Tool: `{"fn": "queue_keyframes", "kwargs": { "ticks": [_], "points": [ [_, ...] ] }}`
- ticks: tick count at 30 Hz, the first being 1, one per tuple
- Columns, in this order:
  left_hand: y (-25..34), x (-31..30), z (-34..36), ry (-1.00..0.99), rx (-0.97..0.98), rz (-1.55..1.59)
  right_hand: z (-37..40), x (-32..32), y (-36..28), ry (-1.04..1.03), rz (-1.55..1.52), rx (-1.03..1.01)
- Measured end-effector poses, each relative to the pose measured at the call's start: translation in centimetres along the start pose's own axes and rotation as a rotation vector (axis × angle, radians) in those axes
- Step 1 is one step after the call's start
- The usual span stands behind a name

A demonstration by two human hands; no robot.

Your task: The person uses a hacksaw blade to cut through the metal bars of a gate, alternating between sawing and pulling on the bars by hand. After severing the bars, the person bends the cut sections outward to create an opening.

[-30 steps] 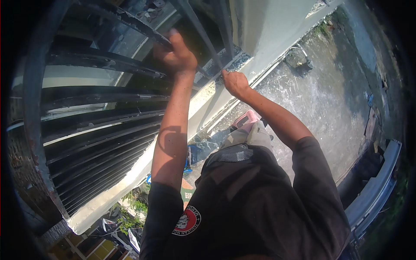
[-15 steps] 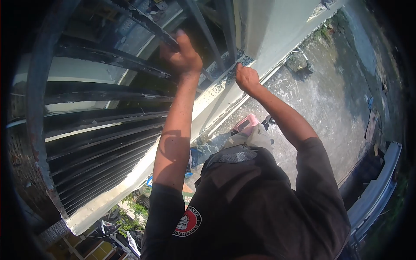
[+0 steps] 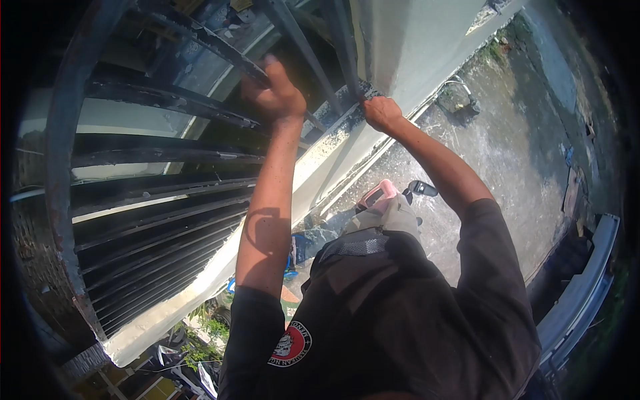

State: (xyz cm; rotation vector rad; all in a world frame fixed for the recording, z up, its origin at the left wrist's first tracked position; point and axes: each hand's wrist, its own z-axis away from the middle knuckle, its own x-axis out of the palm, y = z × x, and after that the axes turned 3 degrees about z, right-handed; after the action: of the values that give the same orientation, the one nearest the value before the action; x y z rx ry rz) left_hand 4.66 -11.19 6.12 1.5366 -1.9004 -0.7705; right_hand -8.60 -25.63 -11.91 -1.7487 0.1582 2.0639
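So we're looking straight down from up high, with the person pressed close to a dark metal grille (image 3: 153,200) set over a window opening. The left hand (image 3: 277,93) is raised and wrapped tight around a slanted bar (image 3: 213,43) of that grille, fingers closed right over it, arm stretched up almost straight.

The right hand (image 3: 381,112) sits a bit lower and off to the right. It's at the very foot of an upright bar (image 3: 343,47), just where that bar meets the pale ledge (image 3: 313,160). The fingers are curled in and the fingertips are touching the bar's base. Honestly I can't tell whether anything small is pinched in there, since it's too tiny to make out. The paint on the ledge around that spot looks flaky and speckled.

The two bars are near each other, with one more bar standing between the hands, so the hands are apart but not by much. The pale wall (image 3: 413,40) rises right beside the right hand.

Lower down you see the person's black shirt (image 3: 387,313) and something pink (image 3: 375,195) poking out past it. The wet-looking concrete ground (image 3: 507,153) is far underneath.
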Motion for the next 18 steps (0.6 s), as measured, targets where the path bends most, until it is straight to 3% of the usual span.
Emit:
{"fn": "queue_keyframes", "kwargs": {
  "ticks": [3, 7, 10, 14, 18],
  "points": [
    [-0.1, 0.0, -0.1, 0.007, -0.006, 0.018, 0.5, 1.4, -1.5, 0.035, -0.084, 0.058],
    [-0.4, -0.1, 0.1, 0.017, 0.022, -0.008, 2.5, -0.7, 0.4, -0.073, 0.027, -0.151],
    [0.4, 0.2, 0.0, 0.022, 0.005, 0.028, 2.2, -1.9, 0.9, 0.045, -0.094, 0.026],
    [0.7, 0.1, 0.1, 0.015, -0.035, 0.019, 1.5, 2.7, -1.1, 0.129, -0.223, 0.132],
    [0.3, 0.0, 0.0, 0.011, -0.023, -0.028, 3.8, 0.6, -1.2, 0.014, -0.165, -0.008]
  ]
}}
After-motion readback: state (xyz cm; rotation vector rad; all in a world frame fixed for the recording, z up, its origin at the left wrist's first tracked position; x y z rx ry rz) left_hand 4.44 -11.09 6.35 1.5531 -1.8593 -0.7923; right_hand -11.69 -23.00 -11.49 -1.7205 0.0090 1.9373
